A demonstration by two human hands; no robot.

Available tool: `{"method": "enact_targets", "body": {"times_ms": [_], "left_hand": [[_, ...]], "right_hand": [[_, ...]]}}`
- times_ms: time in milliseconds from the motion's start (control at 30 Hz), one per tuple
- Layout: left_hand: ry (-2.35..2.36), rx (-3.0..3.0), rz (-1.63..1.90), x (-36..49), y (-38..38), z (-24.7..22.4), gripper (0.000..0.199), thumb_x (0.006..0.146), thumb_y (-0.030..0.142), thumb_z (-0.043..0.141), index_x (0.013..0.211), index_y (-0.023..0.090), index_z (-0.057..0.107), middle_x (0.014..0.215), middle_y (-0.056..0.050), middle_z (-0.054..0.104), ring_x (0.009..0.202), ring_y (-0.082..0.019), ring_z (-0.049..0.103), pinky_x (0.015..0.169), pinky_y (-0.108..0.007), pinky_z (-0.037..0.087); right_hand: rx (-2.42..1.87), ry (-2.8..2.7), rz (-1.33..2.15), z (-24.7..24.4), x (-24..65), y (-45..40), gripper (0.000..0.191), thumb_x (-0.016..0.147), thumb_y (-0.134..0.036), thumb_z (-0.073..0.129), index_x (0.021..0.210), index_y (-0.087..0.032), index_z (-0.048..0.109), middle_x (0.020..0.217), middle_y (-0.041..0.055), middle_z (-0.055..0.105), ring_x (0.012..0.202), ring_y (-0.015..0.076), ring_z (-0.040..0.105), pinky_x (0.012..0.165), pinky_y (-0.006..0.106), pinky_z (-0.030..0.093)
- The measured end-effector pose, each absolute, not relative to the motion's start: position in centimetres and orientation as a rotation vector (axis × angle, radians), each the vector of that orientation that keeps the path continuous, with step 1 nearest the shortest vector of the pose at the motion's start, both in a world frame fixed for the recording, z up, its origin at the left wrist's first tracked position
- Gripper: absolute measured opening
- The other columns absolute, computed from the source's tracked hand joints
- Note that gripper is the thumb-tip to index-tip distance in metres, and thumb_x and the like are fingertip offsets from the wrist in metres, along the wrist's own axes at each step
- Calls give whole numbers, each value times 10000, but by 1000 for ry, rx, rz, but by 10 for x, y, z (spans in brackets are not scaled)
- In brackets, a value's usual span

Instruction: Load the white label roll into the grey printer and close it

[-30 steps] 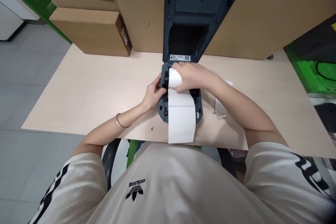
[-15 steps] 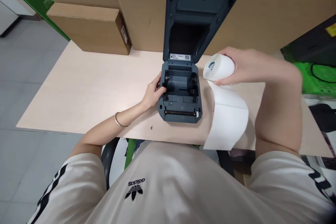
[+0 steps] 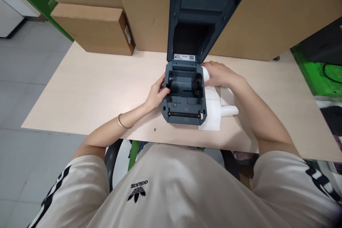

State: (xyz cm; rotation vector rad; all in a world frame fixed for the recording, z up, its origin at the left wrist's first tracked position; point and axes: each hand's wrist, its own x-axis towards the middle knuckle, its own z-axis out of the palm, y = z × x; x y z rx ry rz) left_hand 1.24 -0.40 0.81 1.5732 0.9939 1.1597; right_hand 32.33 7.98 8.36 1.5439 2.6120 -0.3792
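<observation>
A dark grey label printer (image 3: 184,104) stands on the table with its lid (image 3: 196,14) raised and no roll between its black holders. My left hand (image 3: 156,94) grips the printer's left wall, thumb over the rim and fingers along the outside. Beside the right wall, my right hand (image 3: 219,74) is closed around a white label roll (image 3: 206,74), low by the table. The printer and my fingers hide part of the roll. Its loose label strip (image 3: 213,114) lies on the table against the printer, with a curled part pointing right.
Cardboard boxes (image 3: 144,14) line the back of the pale wooden table (image 3: 88,96), and a smaller box (image 3: 91,32) stands at the back left. At the right are a bright green item (image 3: 315,78) and a black cable. A tiny dark scrap (image 3: 155,129) lies near the front edge.
My right hand has brought the label roll left and down, close to the printer's right side. The strip that hung over the front edge now lies on the table. My left hand stays put.
</observation>
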Motion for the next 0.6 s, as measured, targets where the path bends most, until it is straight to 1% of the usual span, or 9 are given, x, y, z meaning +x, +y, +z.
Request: {"method": "enact_targets", "body": {"times_ms": [67,133,200,267,333,400,433,500,600], "left_hand": [[991,1569,1158,12,-4,8,718,903,468,711,1562,206,597,1395,-95,778,1426,-379,644,1190,-486,559],[984,1570,1157,12,-4,7,723,902,466,711,1566,205,596,1409,-94,775,1431,-379,643,1183,-478,563],[976,1581,1159,12,-3,5,731,902,461,704,1577,202,592,1433,-91,770,1409,-368,659,1161,-462,576],[964,1600,1163,11,-2,3,748,902,454,696,1596,199,580,1490,-93,750,1385,-357,675,1142,-445,585],[955,1619,1165,9,0,1,765,907,454,693,1615,195,563,1564,-103,710,1389,-356,678,1147,-439,581],[953,1635,1160,8,1,-2,773,914,454,692,1627,193,549,1621,-114,671,1420,-363,666,1174,-449,568],[952,1641,1157,7,2,-3,776,913,449,691,1630,191,546,1634,-117,660,1434,-368,659,1186,-455,562],[949,1647,1155,6,2,-4,776,906,430,689,1630,190,546,1646,-116,652,1454,-371,647,1204,-465,553],[948,1640,1152,6,3,-5,772,901,413,682,1631,199,548,1639,-106,659,1447,-361,653,1204,-461,557]], "right_hand": [[1567,2619,-410,88,327,76,1028,743,-480,821,1643,-116,482,1560,285,612,1435,491,577,1197,622,466],[1649,2676,-530,95,338,71,1115,765,-416,812,1721,-86,340,1704,302,484,1572,461,485,1282,576,420],[1865,2651,-642,102,354,64,1068,840,-356,752,1735,-47,257,1764,322,395,1633,394,441,1302,495,417],[2084,2456,-609,106,370,56,965,913,-342,687,1721,-36,257,1766,329,385,1626,367,459,1281,468,441],[2139,2222,-518,104,381,47,942,927,-372,689,1715,-51,284,1762,323,398,1575,405,515,1231,504,490],[2091,2073,-460,96,384,38,898,886,-354,729,1681,-100,398,1710,291,497,1461,439,615,1135,529,552],[2063,2040,-447,91,383,34,839,864,-312,733,1642,-131,477,1656,266,567,1389,439,664,1078,525,576],[2022,2039,-399,81,379,26,679,859,-219,688,1533,-173,622,1539,223,667,1287,423,712,1016,508,581],[1985,2094,-300,79,379,18,511,906,-185,631,1404,-130,735,1426,249,697,1213,419,716,1007,510,549]]}}
